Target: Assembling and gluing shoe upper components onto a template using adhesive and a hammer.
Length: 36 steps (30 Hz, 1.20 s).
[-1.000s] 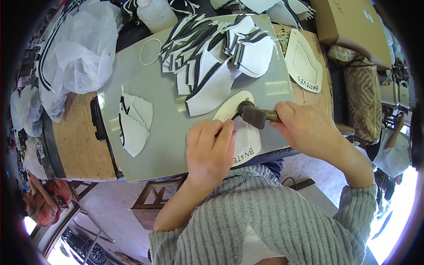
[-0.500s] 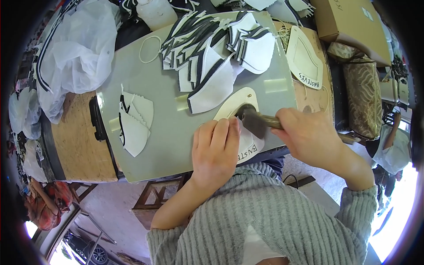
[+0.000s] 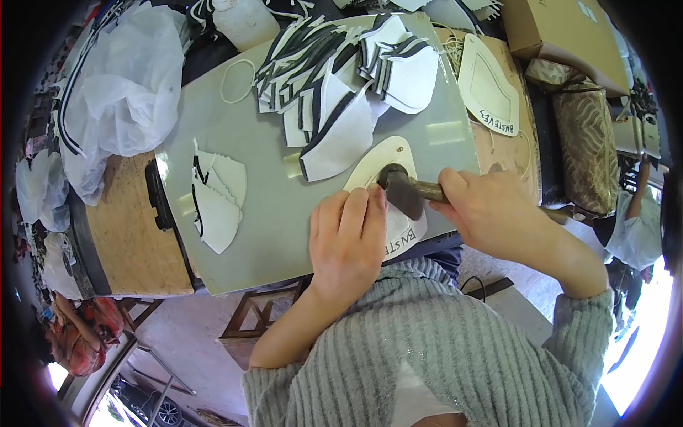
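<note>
My right hand (image 3: 485,212) is wrapped round the wooden handle of a hammer (image 3: 403,195), whose dark head is down against a cream curved template (image 3: 378,155). Lettering and a small hole show on the template. Close to the hammer head are the fingertips of my left hand (image 3: 347,238). Its fingers are bent and pressed together over the template's left side, hiding what they pinch. A white piece partly shows beneath the hammer. Beyond my hands lies a pile of white curved pieces with black edging (image 3: 338,132).
The grey board (image 3: 270,235) bears a small stack of zigzag-edged white pieces (image 3: 222,203) at left and a loop of cord (image 3: 236,82). A second cream template (image 3: 489,85) lies to the right, by a cardboard box (image 3: 565,43) and a patterned case (image 3: 585,149). Plastic bags (image 3: 128,85) crowd the far left.
The hammer and my right hand have shifted slightly left and up, the hammer head now resting nearer my left fingertips. My left hand has stayed in place.
</note>
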Tool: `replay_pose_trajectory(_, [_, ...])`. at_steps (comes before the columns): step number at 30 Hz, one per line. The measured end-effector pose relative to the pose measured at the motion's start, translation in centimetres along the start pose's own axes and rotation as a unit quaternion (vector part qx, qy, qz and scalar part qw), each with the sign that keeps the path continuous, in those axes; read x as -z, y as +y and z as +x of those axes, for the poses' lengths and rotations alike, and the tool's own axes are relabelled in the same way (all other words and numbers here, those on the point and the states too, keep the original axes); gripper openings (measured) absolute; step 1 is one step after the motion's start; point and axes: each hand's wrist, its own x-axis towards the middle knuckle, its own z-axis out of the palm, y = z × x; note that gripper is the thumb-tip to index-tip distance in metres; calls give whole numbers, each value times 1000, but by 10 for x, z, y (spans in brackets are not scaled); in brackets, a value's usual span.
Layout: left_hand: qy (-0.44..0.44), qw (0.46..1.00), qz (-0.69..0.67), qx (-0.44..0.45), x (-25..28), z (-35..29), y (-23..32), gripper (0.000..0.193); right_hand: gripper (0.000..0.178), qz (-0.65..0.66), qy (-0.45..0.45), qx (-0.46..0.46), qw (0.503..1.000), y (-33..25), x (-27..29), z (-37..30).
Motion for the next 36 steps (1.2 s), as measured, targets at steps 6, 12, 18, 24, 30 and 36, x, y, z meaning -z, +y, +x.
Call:
replay_pose_trajectory(6, [6, 991, -97, 89, 8, -3, -8, 26, 27, 28, -17, -13, 999, 2, 5, 3])
replay_pose_trajectory(12, [18, 1000, 13, -12, 3, -10, -4, 24, 28, 48, -11, -14, 999, 3, 4, 2])
replay_pose_trajectory(18, [-20, 999, 28, -33, 7, -4, -3, 25, 28, 25, -41, -41, 998, -11, 6, -1])
replay_pose_trajectory(24, [-17, 999, 26, -19, 6, -6, -2, 22, 29, 39, 25, -9, 999, -13, 6, -3])
replay_pose_trajectory(30, [28, 990, -117, 79, 8, -16, -11, 29, 30, 43, 21, -3, 999, -6, -8, -2])
replay_pose_trajectory(36, [-8, 999, 28, -22, 8, -18, -5, 31, 27, 89, -10, -38, 995, -5, -7, 0])
